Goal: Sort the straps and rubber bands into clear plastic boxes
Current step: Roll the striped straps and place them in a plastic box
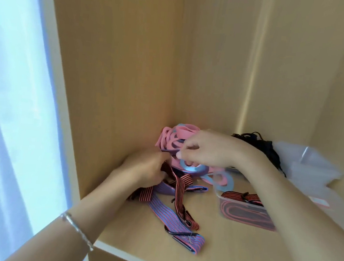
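Straps (pixel 159 204) on wooden shelf (pixel 207 258); left hand (pixel 142 169) grips strap (pixel 185 179); right hand (pixel 209 148) pinches rubber band (pixel 192 167); curtain (pixel 10 114) beside

Cabinet wall (pixel 119 83) hems left; strap tangle (pixel 158 202) crowds centre; clear box (pixel 223 209) right; free passage over shelf (pixel 228 251) front.

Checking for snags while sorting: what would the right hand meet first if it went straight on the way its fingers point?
Its fingers point left, so the right hand would probably meet the heap of pink rubber bands first, with the left hand close below; depth is unclear.
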### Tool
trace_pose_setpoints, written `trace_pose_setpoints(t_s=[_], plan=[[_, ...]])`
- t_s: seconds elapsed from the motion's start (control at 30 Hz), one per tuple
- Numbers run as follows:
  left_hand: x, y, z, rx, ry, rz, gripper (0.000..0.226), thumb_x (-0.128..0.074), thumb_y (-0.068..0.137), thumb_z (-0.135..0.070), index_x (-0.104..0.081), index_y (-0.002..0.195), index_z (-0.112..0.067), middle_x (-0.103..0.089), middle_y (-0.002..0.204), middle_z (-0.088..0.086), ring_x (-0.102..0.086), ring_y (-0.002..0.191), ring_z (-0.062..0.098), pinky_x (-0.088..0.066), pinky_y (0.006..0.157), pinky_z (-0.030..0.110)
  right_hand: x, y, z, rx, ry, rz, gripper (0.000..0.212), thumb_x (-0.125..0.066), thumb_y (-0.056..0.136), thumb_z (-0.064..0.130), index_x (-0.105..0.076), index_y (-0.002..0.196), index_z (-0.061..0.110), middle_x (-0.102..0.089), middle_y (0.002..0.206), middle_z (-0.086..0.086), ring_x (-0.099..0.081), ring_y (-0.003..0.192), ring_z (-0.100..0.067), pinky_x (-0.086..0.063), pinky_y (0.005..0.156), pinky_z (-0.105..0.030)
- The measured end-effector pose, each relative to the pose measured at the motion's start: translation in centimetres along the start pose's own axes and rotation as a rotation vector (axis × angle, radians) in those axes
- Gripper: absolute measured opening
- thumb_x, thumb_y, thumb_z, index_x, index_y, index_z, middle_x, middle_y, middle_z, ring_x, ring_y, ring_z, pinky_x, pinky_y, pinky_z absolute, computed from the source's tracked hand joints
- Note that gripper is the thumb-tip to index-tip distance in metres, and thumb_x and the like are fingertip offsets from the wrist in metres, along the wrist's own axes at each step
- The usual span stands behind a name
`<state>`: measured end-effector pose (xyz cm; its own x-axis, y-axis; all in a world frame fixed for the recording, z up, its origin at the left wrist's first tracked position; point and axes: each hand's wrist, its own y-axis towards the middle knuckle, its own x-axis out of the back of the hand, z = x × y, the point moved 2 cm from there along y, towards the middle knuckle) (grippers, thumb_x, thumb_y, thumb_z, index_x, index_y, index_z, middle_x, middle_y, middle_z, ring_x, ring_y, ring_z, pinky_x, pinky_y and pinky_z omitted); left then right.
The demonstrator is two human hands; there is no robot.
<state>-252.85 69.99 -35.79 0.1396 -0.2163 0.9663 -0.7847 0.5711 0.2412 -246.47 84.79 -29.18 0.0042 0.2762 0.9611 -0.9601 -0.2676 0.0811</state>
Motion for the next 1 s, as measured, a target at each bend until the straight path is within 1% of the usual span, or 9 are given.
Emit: trace_pose_setpoints(t_s=[0.1,0.17,0.27,0.33,0.5,0.67,0.77,0.87,1.0], plan=[[0.7,0.3,-0.7,0.052,0.1,-0.125,0.012,-0.057,0.086,-0.025,-0.06,0.097,-0.024,-0.06,0.109,0.003,-0.055,0.103,0.027,-0.042,0.074,0.032,-0.7,0.4,-0.9,-0.032,-0.111,0.027,0.034,-0.053,0.093,0.04,-0.069,0.087,0.011,-0.061,0.076,-0.004,-0.051,0.073,-0.017,-0.045,0.073,-0.035],[1.7,0.8,-1.3,0.045,0.001,-0.224,0.002,-0.054,0.086,-0.024,-0.054,0.088,-0.023,-0.062,0.102,0.005,-0.056,0.098,0.031,-0.045,0.072,0.034,-0.8,0.3,-1.4,-0.055,-0.115,0.012,0.039,-0.055,0.09,0.051,-0.068,0.097,0.015,-0.065,0.088,0.002,-0.052,0.082,-0.014,-0.044,0.078,-0.034],[4.2,1.5,-2.4,0.062,-0.22,-0.34,0.009,-0.05,0.087,-0.022,-0.044,0.081,-0.026,-0.062,0.083,0.005,-0.057,0.083,0.035,-0.049,0.071,0.041,-0.3,0.0,-1.2,-0.007,0.099,-0.098,0.024,-0.063,0.085,0.053,-0.059,0.083,0.03,-0.058,0.075,0.018,-0.05,0.071,0.002,-0.037,0.068,-0.022],[6.4,1.4,-3.2,0.058,-0.293,-0.476,0.012,-0.047,0.087,-0.02,-0.041,0.082,-0.029,-0.061,0.075,0.003,-0.057,0.074,0.034,-0.049,0.066,0.041,-0.4,0.2,-0.9,0.035,0.298,-0.146,0.016,-0.063,0.088,0.044,-0.059,0.082,0.03,-0.068,0.074,0.007,-0.056,0.057,-0.002,-0.038,0.055,-0.017],[9.1,1.0,-4.4,-0.016,-0.46,-0.799,0.014,-0.049,0.09,-0.014,-0.053,0.097,-0.026,-0.062,0.073,-0.006,-0.059,0.067,0.025,-0.049,0.06,0.037,0.2,0.8,-0.2,0.075,0.725,-0.299,0.011,-0.05,0.093,0.018,-0.056,0.098,0.009,-0.071,0.081,-0.019,-0.067,0.062,-0.033,-0.052,0.062,-0.041],[7.1,1.6,-4.2,0.006,-0.638,-0.68,0.015,-0.06,0.091,-0.016,-0.053,0.096,-0.029,-0.058,0.072,-0.015,-0.053,0.06,-0.011,-0.038,0.056,0.007,1.5,0.6,-0.4,0.112,0.864,-0.438,0.011,-0.046,0.095,0.011,-0.056,0.096,0.01,-0.067,0.084,-0.012,-0.067,0.07,-0.018,-0.057,0.073,-0.041],[5.7,1.7,-3.5,0.037,-0.623,-0.506,0.018,-0.062,0.09,-0.019,-0.053,0.082,-0.031,-0.058,0.064,-0.013,-0.052,0.052,-0.009,-0.038,0.052,0.011,2.0,0.2,-0.8,0.122,0.876,-0.496,0.012,-0.046,0.088,0.018,-0.056,0.089,0.009,-0.066,0.083,-0.014,-0.065,0.07,-0.016,-0.054,0.071,-0.035],[5.1,1.5,-2.9,0.121,-0.529,-0.424,0.024,-0.058,0.092,-0.021,-0.048,0.07,-0.024,-0.05,0.055,-0.01,-0.046,0.05,0.002,-0.032,0.046,0.017,2.6,-0.3,-1.0,0.143,0.891,-0.568,0.015,-0.049,0.074,0.028,-0.053,0.083,0.017,-0.056,0.075,0.0,-0.057,0.064,-0.011,-0.047,0.066,-0.029],[6.1,2.5,-2.9,0.194,-0.556,-0.426,0.022,-0.045,0.094,-0.013,-0.049,0.073,-0.012,-0.048,0.06,0.005,-0.042,0.055,0.023,-0.032,0.052,0.033,3.6,-0.8,-1.4,0.153,0.99,-0.702,0.013,-0.062,0.088,0.016,-0.051,0.082,0.019,-0.052,0.076,0.003,-0.051,0.058,-0.01,-0.048,0.063,-0.031]])
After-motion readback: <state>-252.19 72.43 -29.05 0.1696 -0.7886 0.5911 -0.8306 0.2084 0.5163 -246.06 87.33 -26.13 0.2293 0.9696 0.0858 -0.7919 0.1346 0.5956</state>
